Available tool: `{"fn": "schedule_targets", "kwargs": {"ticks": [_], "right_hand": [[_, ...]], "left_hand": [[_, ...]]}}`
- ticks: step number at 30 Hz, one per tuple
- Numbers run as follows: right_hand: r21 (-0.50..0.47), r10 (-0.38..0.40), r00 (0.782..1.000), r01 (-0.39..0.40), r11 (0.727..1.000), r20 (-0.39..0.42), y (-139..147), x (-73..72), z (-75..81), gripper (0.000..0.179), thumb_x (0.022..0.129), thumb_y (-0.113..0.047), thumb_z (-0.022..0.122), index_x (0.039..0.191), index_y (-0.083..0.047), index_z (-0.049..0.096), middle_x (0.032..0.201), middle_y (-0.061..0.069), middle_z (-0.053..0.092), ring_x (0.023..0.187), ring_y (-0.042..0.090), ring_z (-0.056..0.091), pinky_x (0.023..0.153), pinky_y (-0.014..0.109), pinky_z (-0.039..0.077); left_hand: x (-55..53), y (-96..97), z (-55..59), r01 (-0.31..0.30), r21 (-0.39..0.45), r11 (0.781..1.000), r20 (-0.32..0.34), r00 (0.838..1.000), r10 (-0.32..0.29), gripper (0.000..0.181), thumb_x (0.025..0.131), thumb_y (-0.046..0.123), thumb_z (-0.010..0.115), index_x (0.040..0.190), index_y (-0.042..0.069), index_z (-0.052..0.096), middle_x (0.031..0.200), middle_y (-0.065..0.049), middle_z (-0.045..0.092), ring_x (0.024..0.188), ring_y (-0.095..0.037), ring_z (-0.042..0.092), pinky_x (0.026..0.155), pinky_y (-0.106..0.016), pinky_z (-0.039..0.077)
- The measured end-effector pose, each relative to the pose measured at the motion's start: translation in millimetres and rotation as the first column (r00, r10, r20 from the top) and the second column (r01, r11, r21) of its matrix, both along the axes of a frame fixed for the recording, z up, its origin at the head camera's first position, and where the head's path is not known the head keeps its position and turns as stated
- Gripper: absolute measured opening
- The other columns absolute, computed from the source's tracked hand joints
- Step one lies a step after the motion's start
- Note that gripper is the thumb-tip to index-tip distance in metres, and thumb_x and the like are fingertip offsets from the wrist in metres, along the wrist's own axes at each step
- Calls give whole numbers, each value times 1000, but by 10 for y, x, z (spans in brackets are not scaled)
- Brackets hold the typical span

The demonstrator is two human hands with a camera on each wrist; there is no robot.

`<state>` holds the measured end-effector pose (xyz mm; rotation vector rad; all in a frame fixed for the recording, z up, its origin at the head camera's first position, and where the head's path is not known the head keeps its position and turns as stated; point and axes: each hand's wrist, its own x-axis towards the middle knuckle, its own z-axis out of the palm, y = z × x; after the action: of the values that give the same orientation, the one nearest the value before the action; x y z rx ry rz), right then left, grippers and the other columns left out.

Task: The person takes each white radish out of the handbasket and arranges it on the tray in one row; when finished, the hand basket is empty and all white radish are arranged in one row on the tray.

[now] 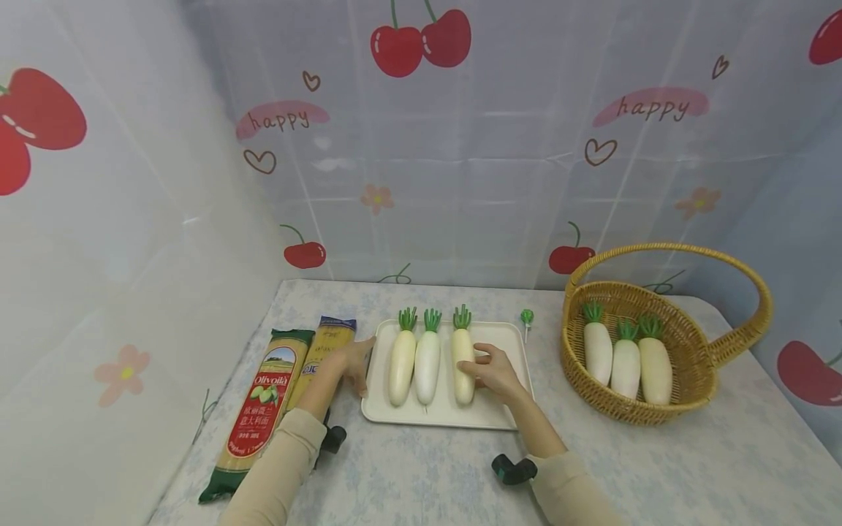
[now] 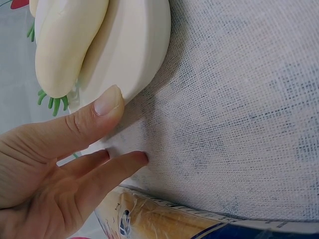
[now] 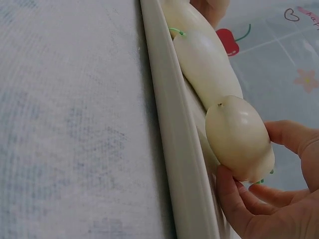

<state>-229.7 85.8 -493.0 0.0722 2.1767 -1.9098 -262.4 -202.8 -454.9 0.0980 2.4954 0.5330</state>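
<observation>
A cream tray (image 1: 454, 415) bears three white radishes with green tops: a left one (image 1: 403, 369), a middle one (image 1: 427, 365) and a right one (image 1: 463, 349). My right hand (image 1: 495, 372) grips the right radish, thumb and fingers on its opposite sides, as the right wrist view shows with the radish (image 3: 239, 139). At the tray's left edge is my left hand (image 1: 354, 363), holding nothing. In the left wrist view its thumb (image 2: 99, 109) lies at the tray rim (image 2: 149, 64); whether it touches cannot be told. The other fingers are spread over the cloth.
On the right stands a wicker basket (image 1: 707, 380) with a tall handle and three white radishes (image 1: 625, 365) inside. Two spaghetti packs, one red-labelled (image 1: 263, 409) and one yellow (image 1: 329, 337), lie at the left. A green lollipop (image 1: 527, 317) lies behind the tray's right corner.
</observation>
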Motion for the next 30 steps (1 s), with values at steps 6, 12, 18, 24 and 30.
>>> {"fn": "schedule_targets", "kwargs": {"ticks": [6,12,18,24,30], "right_hand": [[106,-2,1000,5,994,-27,-31,1,-20,67,83,-13,70,137,9,38,118,34,54,87,29,63,63,35,55],[137,-3,999,8,991,-35,-51,8,-33,67,83,-14,70,138,8,39,117,33,55,88,30,63,65,35,55],[116,31,999,-26,993,-43,-51,19,-29,66,84,-14,69,137,9,38,117,34,54,86,30,64,69,38,56],[86,82,996,-79,993,-33,-71,22,-29,65,85,-16,69,137,8,39,119,33,52,84,27,65,70,38,56],[103,102,995,-100,990,-19,-92,14,-23,65,85,-18,70,138,5,40,121,31,51,89,27,64,71,38,55]], "left_hand": [[-3,7,-3,-7,-18,1000,-11,1000,7,117,60,3,87,152,8,15,147,-26,31,82,-23,57,59,-30,50],[5,16,5,-4,-20,1000,-16,1000,3,117,59,3,87,152,8,16,147,-26,31,95,-27,56,63,-32,50],[-1,12,9,14,-32,999,-28,999,-15,117,59,5,88,151,7,17,147,-26,32,116,-31,45,76,-36,48],[11,6,10,22,-12,1000,-22,1000,-22,116,60,4,87,151,6,16,147,-26,30,116,-32,46,66,-33,50],[17,0,4,25,-6,1000,-24,999,-25,115,61,2,87,151,6,15,148,-26,28,118,-32,44,63,-31,51]]}}
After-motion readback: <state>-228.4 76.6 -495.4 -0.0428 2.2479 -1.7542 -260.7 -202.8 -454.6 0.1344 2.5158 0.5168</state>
